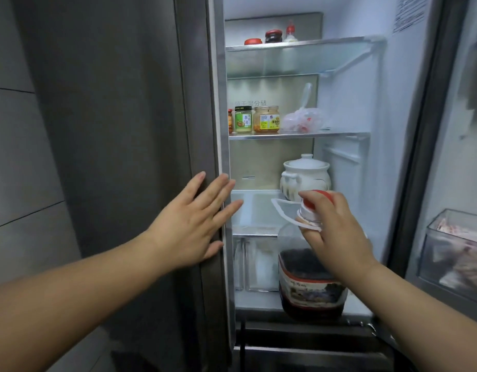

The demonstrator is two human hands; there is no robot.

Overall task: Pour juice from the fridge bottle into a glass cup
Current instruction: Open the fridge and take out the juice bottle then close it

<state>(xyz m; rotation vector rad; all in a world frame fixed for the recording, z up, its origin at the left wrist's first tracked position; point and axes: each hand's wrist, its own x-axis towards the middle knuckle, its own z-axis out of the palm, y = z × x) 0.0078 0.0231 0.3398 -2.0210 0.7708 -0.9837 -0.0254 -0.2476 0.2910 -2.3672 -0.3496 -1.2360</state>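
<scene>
Head view is showing the right hand grasping the bottle at its red-capped neck, fingers curling around it. The bottle, holding dark juice, is standing at the front of the lowest fridge shelf, below a white pot. The left hand is lying flat, fingers straight, against the closed door.

You face a tall fridge with its right door open. The white inside is lit by cool light, and the room around it is dim. The left door, dull grey metal, is closed. Left of that you see a grey panelled wall with thin dark seams. Glass shelves cross the cavity, and a clear bin hangs on the open door.
</scene>
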